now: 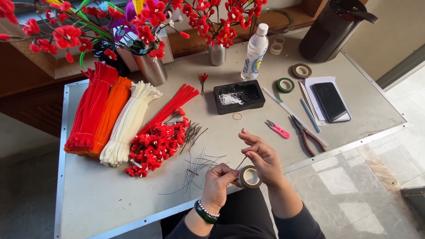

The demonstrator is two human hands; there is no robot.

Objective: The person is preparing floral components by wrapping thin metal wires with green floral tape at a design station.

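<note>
Both hands meet over the table's near edge, a tape roll and a thin wire between them.

Left hand [218, 183] pinches the brown tape roll [250, 177]; right hand [262, 156], fingers curled, pinches the wire [241, 162] just above it. Loose wires [200, 164] lie just beyond the left hand, red flowers [156, 145] further left. Beyond the right hand sits a black tray [239, 96] holding white bits and a ring; pink snips [278, 129] and pliers [307, 134] lie to its right.
</note>
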